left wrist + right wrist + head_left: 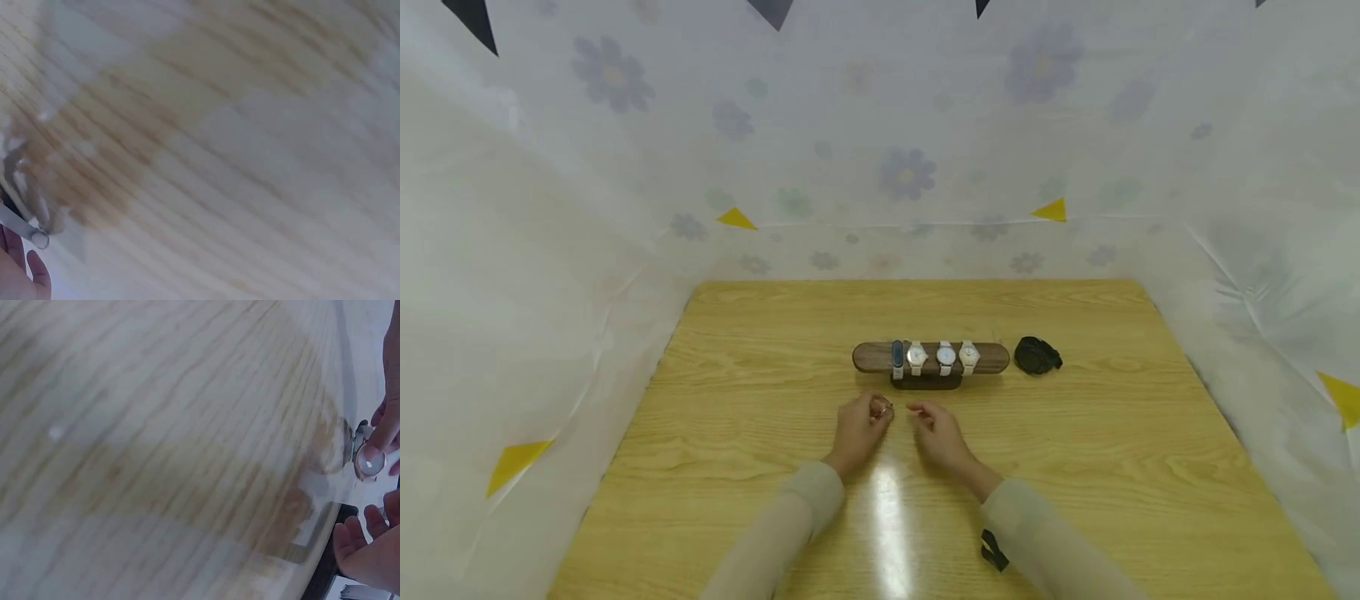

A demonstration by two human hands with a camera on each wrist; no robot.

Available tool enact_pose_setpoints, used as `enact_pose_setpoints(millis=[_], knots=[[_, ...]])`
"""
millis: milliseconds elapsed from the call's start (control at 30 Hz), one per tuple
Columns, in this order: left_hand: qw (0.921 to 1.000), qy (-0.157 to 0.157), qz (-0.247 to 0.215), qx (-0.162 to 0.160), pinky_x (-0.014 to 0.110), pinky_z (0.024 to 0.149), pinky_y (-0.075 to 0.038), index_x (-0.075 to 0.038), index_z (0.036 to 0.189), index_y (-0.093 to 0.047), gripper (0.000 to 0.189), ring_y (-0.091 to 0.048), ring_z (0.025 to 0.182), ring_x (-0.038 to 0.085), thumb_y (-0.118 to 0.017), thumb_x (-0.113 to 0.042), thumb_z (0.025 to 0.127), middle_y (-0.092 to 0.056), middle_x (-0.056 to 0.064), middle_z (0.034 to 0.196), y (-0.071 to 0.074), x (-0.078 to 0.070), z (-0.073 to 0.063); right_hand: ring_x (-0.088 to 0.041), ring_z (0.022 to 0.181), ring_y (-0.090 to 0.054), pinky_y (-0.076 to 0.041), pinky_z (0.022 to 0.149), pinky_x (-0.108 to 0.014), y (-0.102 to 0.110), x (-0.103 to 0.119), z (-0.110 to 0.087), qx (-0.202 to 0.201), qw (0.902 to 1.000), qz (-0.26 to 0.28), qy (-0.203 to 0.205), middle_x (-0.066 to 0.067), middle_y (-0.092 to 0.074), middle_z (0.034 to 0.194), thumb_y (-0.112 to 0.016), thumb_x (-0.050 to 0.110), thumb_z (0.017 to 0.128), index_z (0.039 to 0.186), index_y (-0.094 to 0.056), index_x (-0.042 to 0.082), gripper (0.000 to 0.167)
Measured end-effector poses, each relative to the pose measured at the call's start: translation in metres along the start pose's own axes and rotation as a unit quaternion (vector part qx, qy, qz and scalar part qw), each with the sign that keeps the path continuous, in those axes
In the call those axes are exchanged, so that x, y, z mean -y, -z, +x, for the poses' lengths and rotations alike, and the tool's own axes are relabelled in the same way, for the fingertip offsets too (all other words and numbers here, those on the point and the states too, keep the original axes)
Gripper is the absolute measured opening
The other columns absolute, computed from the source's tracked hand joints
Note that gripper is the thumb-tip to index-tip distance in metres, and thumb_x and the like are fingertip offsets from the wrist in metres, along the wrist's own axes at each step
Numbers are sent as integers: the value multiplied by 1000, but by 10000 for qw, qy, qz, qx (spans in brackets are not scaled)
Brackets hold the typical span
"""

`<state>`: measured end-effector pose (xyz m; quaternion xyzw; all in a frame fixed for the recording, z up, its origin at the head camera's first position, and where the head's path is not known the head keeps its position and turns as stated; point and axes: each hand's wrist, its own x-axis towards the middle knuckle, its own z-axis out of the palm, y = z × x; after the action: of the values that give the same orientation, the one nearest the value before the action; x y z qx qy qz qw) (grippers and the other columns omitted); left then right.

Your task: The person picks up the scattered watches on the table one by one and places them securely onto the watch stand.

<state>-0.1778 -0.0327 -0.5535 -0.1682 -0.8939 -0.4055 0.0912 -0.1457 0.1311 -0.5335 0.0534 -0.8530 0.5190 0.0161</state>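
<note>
My left hand [859,432] pinches a wristwatch [370,461] between thumb and fingers, just in front of the display stand. The right wrist view shows its round pale dial and rose-gold rim. My right hand [942,435] is a short way to the right of the watch, its fingers loosely bent and holding nothing. Behind both hands stands a dark wooden watch stand [868,357] with a rounded bar on a black base. It bears a dark-faced fitness band [897,357] at the left and several pale-strapped watches [946,358]. Only part of the left hand [25,275] shows in the left wrist view.
A crumpled-looking black item [1037,356] lies right of the stand. Another small black piece [994,550] sits beside the right sleeve, which partly hides it. The wooden table [760,350] is bounded by pale flower-printed sheeting [902,175] at the back and sides.
</note>
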Motion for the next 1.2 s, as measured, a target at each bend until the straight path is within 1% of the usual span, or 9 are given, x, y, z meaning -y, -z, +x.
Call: enact_pose_setpoints(millis=[167, 267, 367, 567, 733, 833, 933, 1033, 1200], knots=[[9986, -132, -45, 504, 36, 86, -50, 0, 121, -50, 44, -66, 80, 17, -69, -11, 82, -71, 5, 90, -5, -9, 1, -36, 107, -57, -44, 96, -51, -3, 5, 4, 282, 9959, -625, 588, -18, -64, 111, -58, -5, 83, 109, -62, -2, 27], [9964, -214, 362, 741, 42, 92, -44, -3, 125, -47, 49, -64, 81, 19, -69, -15, 83, -70, 5, 88, -4, -15, 1, -33, 105, -59, -44, 96, -50, -4, 6, 7, 323, 9908, -954, 905, -15, -67, 107, -62, -3, 82, 106, -65, -1, 24], [9948, -78, 226, 990, 39, 90, -47, -5, 128, -44, 52, -63, 83, 20, -68, -16, 84, -69, 5, 89, -2, -23, 2, -32, 100, -60, -45, 93, -49, -1, 7, 8, 316, 9905, -957, 934, -14, -68, 102, -61, -3, 82, 101, -66, -1, 20], [9928, 231, -268, 1147, 32, 81, -53, -7, 127, -45, 49, -66, 83, 19, -67, -15, 84, -70, 4, 90, 1, -36, 6, -27, 93, -62, -49, 86, -43, 8, 7, 10, 313, 9977, -468, 373, -10, -69, 94, -61, -1, 83, 92, -68, 3, 11], [9955, 498, -392, 701, 40, 93, -48, -5, 125, -48, 45, -60, 101, 26, -67, -14, 84, -63, 11, 111, 0, -41, 6, -16, 80, -60, -51, 74, -28, 9, 2, 13, -132, 9977, 266, -602, -13, -67, 86, -63, 0, 82, 90, -67, -1, 8], [9870, 1121, -1124, 234, 42, 94, -46, -1, 121, -52, 38, -54, 106, 28, -63, -11, 86, -57, 15, 114, -5, -42, 4, -8, 71, -57, -49, 67, -22, 9, 0, 14, -594, 9842, 943, -1376, -15, -66, 82, -62, 0, 83, 94, -64, -9, 14], [9631, 1754, -2040, -94, 32, 83, -51, 3, 112, -58, 27, -58, 94, 23, -60, -11, 88, -61, 16, 103, -10, -44, 1, -3, 66, -54, -49, 65, -19, 11, 4, 14, -927, 9586, 1762, -2037, -8, -64, 76, -61, 1, 85, 99, -60, -15, 21], [9508, 1938, -2413, -152, 23, 71, -52, 6, 103, -63, 21, -62, 83, 21, -60, -9, 88, -66, 19, 92, -13, -48, 1, -1, 64, -54, -50, 65, -17, 12, 8, 13, -1100, 9344, 2404, -2387, 3, -61, 72, -60, 0, 86, 102, -57, -17, 24], [9480, 1977, -2491, -143, 18, 67, -50, 10, 99, -64, 19, -62, 79, 20, -61, -4, 86, -66, 23, 91, -15, -56, 3, -2, 65, -56, -51, 67, -17, 9, 11, 11, -1113, 9199, 2767, -2546, 4, -60, 72, -60, -1, 85, 101, -58, -16, 21]])
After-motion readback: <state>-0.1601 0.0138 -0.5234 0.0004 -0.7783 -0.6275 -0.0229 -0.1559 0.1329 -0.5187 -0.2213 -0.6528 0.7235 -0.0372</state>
